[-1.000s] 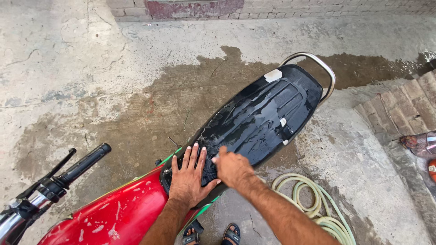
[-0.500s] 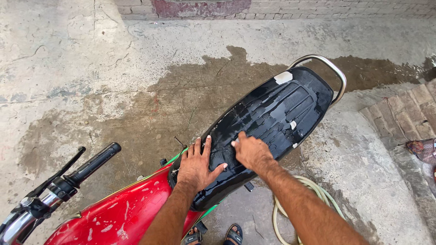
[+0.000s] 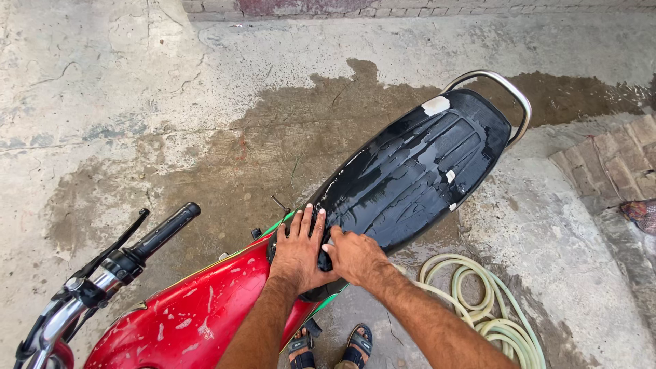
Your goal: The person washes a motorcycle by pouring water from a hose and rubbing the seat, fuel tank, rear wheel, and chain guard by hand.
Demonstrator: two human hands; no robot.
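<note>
Hands are seen from the single head view, both laid on the front end of a wet black motorcycle seat (image 3: 417,174). The left hand (image 3: 298,247) is pressed flat on the seat's nose, its fingers (image 3: 307,219) stretched out and slightly spread, the fingertips pointed toward the rear of the seat. The right hand (image 3: 353,255) is set just beside it, touching it, with the fingers curled under; whether something is pinched beneath them cannot be told. The seat is stretched diagonally from the hands up to the right, its ribbed surface streaked with water and marked by a few pale torn patches, and a chrome grab rail (image 3: 509,96) is curved around its far end. Just below the hands, a red fuel tank (image 3: 195,318) flecked with suds is seen, and a black handlebar grip (image 3: 165,229) is angled at the left. A pale green hose (image 3: 488,307) is coiled on the wet concrete floor (image 3: 205,123) at the right, and two sandalled feet (image 3: 331,345) are visible at the bottom edge.
</note>
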